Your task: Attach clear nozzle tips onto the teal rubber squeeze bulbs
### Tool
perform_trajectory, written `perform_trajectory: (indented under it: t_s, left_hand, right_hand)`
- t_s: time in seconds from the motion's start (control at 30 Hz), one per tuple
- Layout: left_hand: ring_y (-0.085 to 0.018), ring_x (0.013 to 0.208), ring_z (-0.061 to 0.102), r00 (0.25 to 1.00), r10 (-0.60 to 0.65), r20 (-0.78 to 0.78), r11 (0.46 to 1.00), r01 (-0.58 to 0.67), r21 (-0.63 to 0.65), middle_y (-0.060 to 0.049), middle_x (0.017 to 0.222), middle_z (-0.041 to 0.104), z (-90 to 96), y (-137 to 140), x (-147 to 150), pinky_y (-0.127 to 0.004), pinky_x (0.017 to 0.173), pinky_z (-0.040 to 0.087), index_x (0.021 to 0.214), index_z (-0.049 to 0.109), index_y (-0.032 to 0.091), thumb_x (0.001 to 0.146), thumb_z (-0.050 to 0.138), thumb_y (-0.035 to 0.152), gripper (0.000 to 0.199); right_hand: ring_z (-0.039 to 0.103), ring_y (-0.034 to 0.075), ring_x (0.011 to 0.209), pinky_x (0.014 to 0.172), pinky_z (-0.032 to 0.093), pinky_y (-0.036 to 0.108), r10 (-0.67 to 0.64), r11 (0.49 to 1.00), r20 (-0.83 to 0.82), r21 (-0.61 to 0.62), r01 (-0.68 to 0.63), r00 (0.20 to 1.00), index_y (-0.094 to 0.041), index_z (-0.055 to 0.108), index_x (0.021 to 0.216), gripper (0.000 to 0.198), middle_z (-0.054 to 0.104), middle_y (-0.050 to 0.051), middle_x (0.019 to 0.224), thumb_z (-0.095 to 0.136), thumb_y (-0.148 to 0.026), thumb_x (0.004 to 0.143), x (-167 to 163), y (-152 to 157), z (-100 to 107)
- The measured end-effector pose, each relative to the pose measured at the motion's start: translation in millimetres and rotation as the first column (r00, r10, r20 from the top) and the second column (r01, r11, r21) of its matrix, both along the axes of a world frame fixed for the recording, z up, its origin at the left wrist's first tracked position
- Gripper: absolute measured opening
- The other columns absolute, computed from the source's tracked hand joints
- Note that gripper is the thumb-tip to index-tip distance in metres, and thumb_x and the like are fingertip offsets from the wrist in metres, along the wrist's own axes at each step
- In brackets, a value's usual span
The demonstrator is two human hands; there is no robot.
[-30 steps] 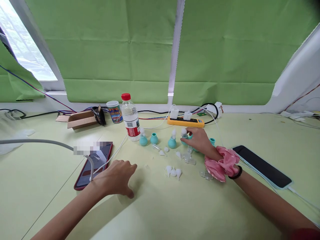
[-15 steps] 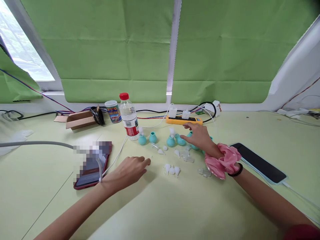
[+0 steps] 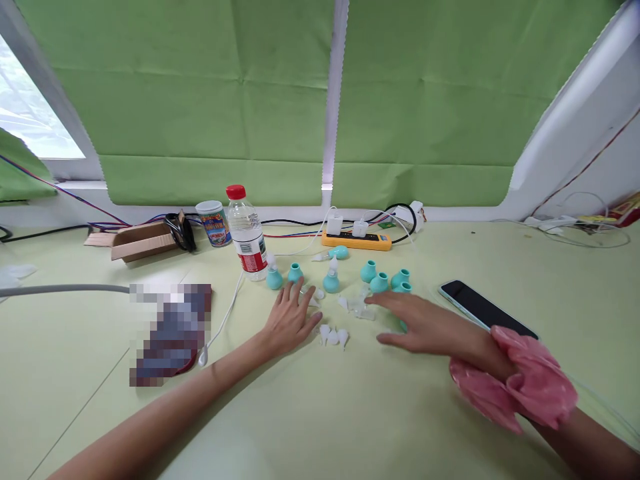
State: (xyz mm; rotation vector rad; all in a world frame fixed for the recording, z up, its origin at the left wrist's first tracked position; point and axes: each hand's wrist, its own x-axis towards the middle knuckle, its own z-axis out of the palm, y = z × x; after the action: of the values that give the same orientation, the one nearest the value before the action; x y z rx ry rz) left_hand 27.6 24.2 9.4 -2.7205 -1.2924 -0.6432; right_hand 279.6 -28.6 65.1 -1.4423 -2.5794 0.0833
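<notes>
The right hand's [image 3: 435, 327] grip is wide, thumb and forefinger parted; a sliver of teal shows in the crook, whether touched I cannot tell. The clear tubes [image 3: 362, 309] lie left of and slightly beyond that grip, at the forefinger's tip, the front one's long axis running roughly sideways; this hand is nearer. Left of the tubes, the left hand [image 3: 286, 325] spreads loosely, fingers toward a teal bulb [image 3: 295, 271]. Nearer than the tubes, white tips [image 3: 333, 338] lie on the desk [image 3: 320, 413].
</notes>
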Motion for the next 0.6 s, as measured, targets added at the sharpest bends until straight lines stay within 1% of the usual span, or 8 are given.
perform_trajectory:
  t_s: [0.03,0.1,0.17,0.23,0.37,0.47,0.53,0.6]
  left_hand:
    - [-0.031,0.12,0.02,1.0,-0.014,-0.008,1.0,0.013,-0.023,-0.013,0.13,0.028,-2.5,1,1,-0.051,0.092,0.027,0.123,0.033,0.017,0.083,0.032,0.039,0.045]
    - [-0.03,0.123,0.014,0.997,-0.077,-0.021,0.995,0.075,-0.063,-0.012,0.131,0.028,-6.1,1,1,-0.05,0.095,0.024,0.124,0.031,0.017,0.084,0.031,0.037,0.045]
    - [-0.029,0.124,0.014,0.99,-0.139,-0.014,0.986,0.138,-0.094,-0.012,0.13,0.03,-6.2,-1,2,-0.049,0.096,0.024,0.125,0.03,0.016,0.085,0.03,0.036,0.045]
    - [-0.026,0.123,0.018,0.983,-0.181,0.012,0.977,0.181,-0.116,-0.012,0.128,0.033,-3.1,-4,2,-0.046,0.097,0.025,0.124,0.032,0.016,0.085,0.03,0.035,0.043]
    - [-0.023,0.12,0.026,0.979,-0.188,0.076,0.973,0.196,-0.12,-0.011,0.129,0.033,2.2,-7,5,-0.042,0.095,0.03,0.119,0.038,0.017,0.085,0.03,0.032,0.038]
    - [-0.024,0.119,0.027,0.985,-0.15,0.08,0.98,0.159,-0.123,-0.012,0.13,0.031,-0.2,-3,7,-0.044,0.095,0.03,0.122,0.034,0.016,0.085,0.031,0.033,0.041]
    - [-0.023,0.118,0.029,0.986,-0.158,0.062,0.977,0.165,-0.136,-0.012,0.128,0.034,-2.5,1,8,-0.044,0.095,0.029,0.121,0.035,0.015,0.085,0.03,0.031,0.039]
    - [-0.022,0.116,0.032,0.98,-0.19,0.056,0.97,0.196,-0.144,-0.011,0.123,0.041,-2.8,3,9,-0.042,0.095,0.03,0.114,0.042,0.015,0.086,0.028,0.028,0.034]
  right_hand:
    - [0.044,0.025,0.109,0.087,0.039,0.037,0.021,1.0,-0.027,0.0,-0.021,0.999,-0.021,0.04,0.121,0.056,0.046,0.008,0.121,0.053,-0.043,0.071,-1,-6,-8]
    - [0.031,0.028,0.118,0.09,0.036,0.04,-0.017,0.999,-0.041,0.035,0.018,0.999,-0.023,0.03,0.127,0.066,0.03,0.01,0.132,0.052,-0.048,0.07,-7,-14,-26]
    - [0.021,0.03,0.122,0.091,0.034,0.046,-0.099,0.991,-0.03,0.091,0.101,0.995,-0.022,0.026,0.129,0.066,0.019,0.01,0.136,0.047,-0.049,0.073,-14,-14,-45]
    - [0.016,0.031,0.124,0.092,0.031,0.048,-0.143,0.979,-0.035,0.143,0.146,0.989,-0.019,0.025,0.13,0.063,0.015,0.012,0.137,0.041,-0.05,0.077,-20,-7,-60]
    - [0.023,0.032,0.121,0.092,0.029,0.05,-0.119,0.976,-0.047,0.178,0.125,0.992,-0.017,0.028,0.128,0.063,0.021,0.014,0.135,0.037,-0.053,0.078,-32,9,-71]
    - [0.032,0.03,0.116,0.09,0.032,0.049,-0.095,0.973,-0.086,0.201,0.111,0.992,-0.014,0.035,0.124,0.056,0.034,0.016,0.127,0.039,-0.047,0.079,-42,13,-69]
    - [0.038,0.027,0.111,0.09,0.034,0.045,-0.014,0.977,-0.127,0.209,0.041,0.992,-0.013,0.039,0.119,0.046,0.045,0.015,0.118,0.04,-0.037,0.08,-50,10,-67]
    - [0.041,0.025,0.108,0.09,0.036,0.043,0.087,0.973,-0.179,0.227,-0.045,0.98,-0.014,0.044,0.114,0.038,0.05,0.012,0.111,0.042,-0.028,0.078,-57,6,-65]
